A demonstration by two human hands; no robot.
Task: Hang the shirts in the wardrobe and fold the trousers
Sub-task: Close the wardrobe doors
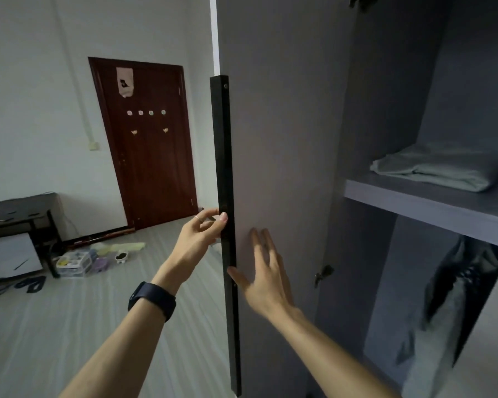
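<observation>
Found, low centre of frame, the left hand (202, 234) with fingers curled round the long black vertical bar handle (223, 168) on the free edge of the grey wardrobe door (282, 139), thumb on the bar's face. Noted a dark wristband (152, 300) on that wrist. Found the right hand (266, 271) just right of the bar, open, fingers straight and spread toward the door's inner panel; cannot confirm contact.

Judged the door as the thing in hand: long axis upright, hinged on its right side, free edge at the left hand, which sits nearer the handle. Judged a swing of the door as the coming move; direction not determinable.

Beyond the door, right of frame: recorded the open grey wardrobe (400, 110), a pale grey-green folded garment (440, 168) lying on its shelf (414, 199), and dark garments (466, 285) hanging in the compartment beneath. Cannot tell shirt from trousers in either.

Far left: recorded a red-brown room door (150, 145) and a dark surface (20, 205) against the wall.
</observation>
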